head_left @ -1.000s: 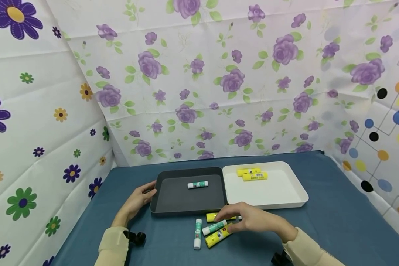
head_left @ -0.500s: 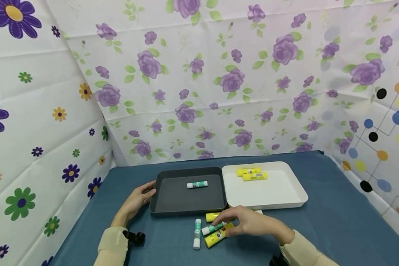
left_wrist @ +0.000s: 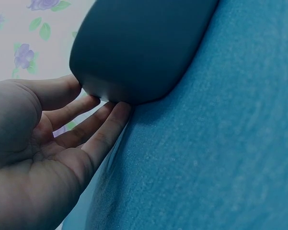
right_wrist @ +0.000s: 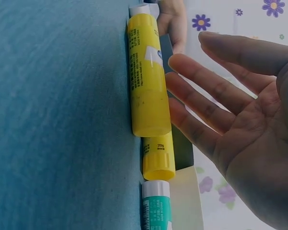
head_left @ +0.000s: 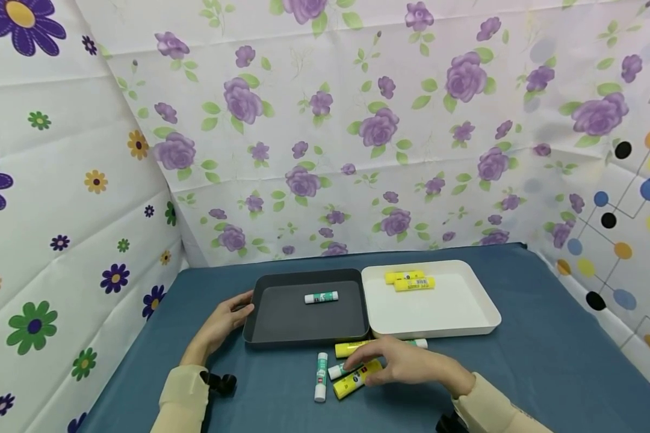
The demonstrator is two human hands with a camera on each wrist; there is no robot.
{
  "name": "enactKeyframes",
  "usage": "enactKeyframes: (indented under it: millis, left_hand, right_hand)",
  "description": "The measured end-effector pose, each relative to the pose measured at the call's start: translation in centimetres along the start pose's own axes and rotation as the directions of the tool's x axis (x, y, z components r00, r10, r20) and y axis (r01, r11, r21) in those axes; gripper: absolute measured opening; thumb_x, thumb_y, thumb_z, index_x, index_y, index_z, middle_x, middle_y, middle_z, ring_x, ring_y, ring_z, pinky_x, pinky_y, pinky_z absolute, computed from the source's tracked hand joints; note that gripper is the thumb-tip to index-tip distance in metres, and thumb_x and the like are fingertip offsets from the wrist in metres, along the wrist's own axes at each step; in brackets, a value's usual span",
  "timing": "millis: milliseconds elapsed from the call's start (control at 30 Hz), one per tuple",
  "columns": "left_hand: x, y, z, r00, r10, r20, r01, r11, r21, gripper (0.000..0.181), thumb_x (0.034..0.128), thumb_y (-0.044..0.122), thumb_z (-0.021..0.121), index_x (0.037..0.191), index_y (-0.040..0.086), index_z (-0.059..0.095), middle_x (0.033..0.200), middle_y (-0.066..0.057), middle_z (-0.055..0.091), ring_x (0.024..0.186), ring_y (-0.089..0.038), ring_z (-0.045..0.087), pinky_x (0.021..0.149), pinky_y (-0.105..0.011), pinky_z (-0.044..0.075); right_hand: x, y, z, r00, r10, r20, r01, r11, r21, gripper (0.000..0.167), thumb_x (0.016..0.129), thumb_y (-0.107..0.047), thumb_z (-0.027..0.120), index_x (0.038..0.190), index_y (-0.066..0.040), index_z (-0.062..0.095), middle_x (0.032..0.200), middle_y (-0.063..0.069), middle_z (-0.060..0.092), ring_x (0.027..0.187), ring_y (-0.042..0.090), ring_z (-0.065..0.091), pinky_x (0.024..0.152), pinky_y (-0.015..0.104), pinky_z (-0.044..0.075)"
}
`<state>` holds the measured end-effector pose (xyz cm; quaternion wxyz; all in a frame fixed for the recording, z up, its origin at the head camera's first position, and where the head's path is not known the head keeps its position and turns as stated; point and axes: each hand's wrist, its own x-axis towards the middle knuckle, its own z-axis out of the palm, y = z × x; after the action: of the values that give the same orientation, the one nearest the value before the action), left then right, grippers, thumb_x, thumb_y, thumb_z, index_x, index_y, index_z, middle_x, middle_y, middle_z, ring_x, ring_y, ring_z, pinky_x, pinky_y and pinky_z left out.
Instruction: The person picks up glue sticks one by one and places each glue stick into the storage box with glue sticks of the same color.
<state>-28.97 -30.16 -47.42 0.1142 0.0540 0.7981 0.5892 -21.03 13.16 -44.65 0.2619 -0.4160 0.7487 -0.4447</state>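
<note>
My left hand (head_left: 218,325) touches the left edge of the dark grey tray (head_left: 303,325), thumb and fingertips at its corner in the left wrist view (left_wrist: 48,143). Over the loose glue sticks, my right hand (head_left: 406,361) hovers with parted fingers, holding nothing. Below it lie a slanted yellow stick (head_left: 352,382), a green-and-white stick (head_left: 337,371) partly hidden by the fingers, and another yellow stick (head_left: 351,349). The right wrist view shows the fingers (right_wrist: 206,105) beside a yellow stick (right_wrist: 149,81), with a gap between thumb and fingers.
One green-and-white stick (head_left: 321,297) lies in the dark tray. Two yellow sticks (head_left: 414,284) lie in the white tray (head_left: 449,307) adjoining it. On the cloth are a separate green-and-white stick (head_left: 321,377) at left and another (head_left: 419,343) by the white tray's front edge.
My right hand has shifted slightly left over the sticks, covering more of the middle green-and-white one and uncovering the one by the white tray. My left hand stays at the dark tray.
</note>
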Motion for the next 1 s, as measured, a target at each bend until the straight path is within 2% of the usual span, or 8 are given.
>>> enactKeyframes:
  millis: [333,1000]
  left_hand:
    - [0.17,-0.08,-0.02,1.000,-0.001,-0.007,0.001,1.000,0.001,0.059,0.1124,0.019,0.051,0.165,0.005,0.028,0.160,-0.024,0.034,0.149,-0.042,0.034,0.122,-0.059,0.030]
    - [-0.01,-0.03,-0.02,1.000,0.000,0.002,0.000,1.000,-0.003,0.059,0.1124,0.020,0.051,0.165,0.005,0.028,0.162,-0.024,0.032,0.150,-0.043,0.033,0.122,-0.060,0.029]
  right_hand:
    - [0.11,0.19,0.16,1.000,0.005,0.012,-0.005,1.000,-0.019,0.035,0.098,-0.010,0.071,0.133,-0.013,0.071,0.131,0.000,0.069,0.114,0.014,0.065,0.105,0.034,0.053]
    - [0.30,0.36,0.39,1.000,0.012,0.015,-0.011,0.997,-0.083,0.035,0.098,-0.007,0.072,0.132,-0.014,0.072,0.129,-0.008,0.069,0.112,0.009,0.062,0.103,0.029,0.052]
